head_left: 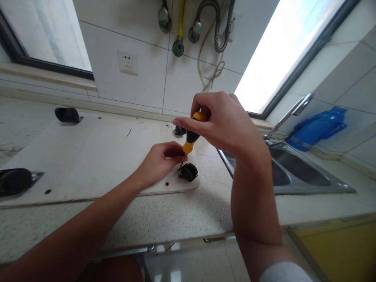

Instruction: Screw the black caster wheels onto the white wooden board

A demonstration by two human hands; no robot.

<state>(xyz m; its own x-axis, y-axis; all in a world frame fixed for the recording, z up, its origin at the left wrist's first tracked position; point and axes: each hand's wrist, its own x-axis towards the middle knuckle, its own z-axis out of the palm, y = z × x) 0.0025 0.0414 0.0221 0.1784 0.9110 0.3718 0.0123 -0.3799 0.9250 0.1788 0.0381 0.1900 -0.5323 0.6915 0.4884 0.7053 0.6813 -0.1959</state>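
Yellow and black plastic formed the handle of the screwdriver, gripped in the right hand with fingers curled round its upper end and the tool tilted, tip down towards the left hand. Left thumb and forefinger were pinched together at the tip; whether on the shank or on a screw, could not tell.

Under the hands, an off-white, round-cornered flat board lay on the speckled pale stone table. Just beside the left fingertips, on the side nearer the body, stood a black caster wheel with a metal bracket. A second black caster wheel sat below the right thumb, partly hidden. Well to the left of the left hand were a farther black caster wheel and a nearer black caster wheel.

Progress (judged): all four wheels stood in place towards the board's ends; work at the one by the left fingertips seemed unfinished. Screw seating at the other three was unreadable, as was the turning direction. A stainless-steel double sink lay right of the right hand.
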